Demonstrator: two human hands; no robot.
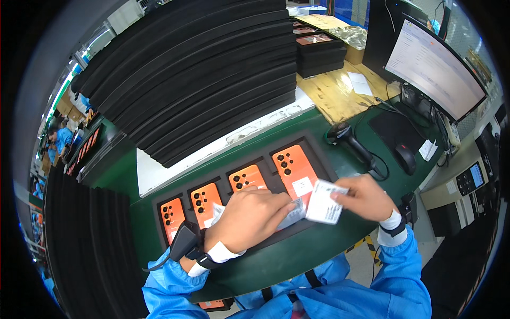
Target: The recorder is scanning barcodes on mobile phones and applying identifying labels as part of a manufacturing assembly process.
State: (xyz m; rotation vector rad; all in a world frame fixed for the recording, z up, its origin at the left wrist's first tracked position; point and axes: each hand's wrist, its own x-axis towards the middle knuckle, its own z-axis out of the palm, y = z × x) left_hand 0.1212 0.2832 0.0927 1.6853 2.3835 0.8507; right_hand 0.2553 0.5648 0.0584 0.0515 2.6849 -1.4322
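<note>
A black foam tray (319, 154) on the green table holds several orange phones lying back up, such as the rightmost one (292, 166). My left hand (249, 215) rests over the tray's front, fingers closed on a strip of white labels (293, 212). My right hand (364, 196) pinches a white label sheet (325, 202) just right of the tray. One phone carries a white sticker (303, 186). A black band with a cable sits on my left wrist (186, 242).
A tall stack of black foam trays (202, 69) rises behind the tray, another stack (90, 244) at left. A handheld barcode scanner (345, 137), mouse (406, 158) on a pad and monitor (435, 66) stand at right. Other workers in blue sit far left (61, 138).
</note>
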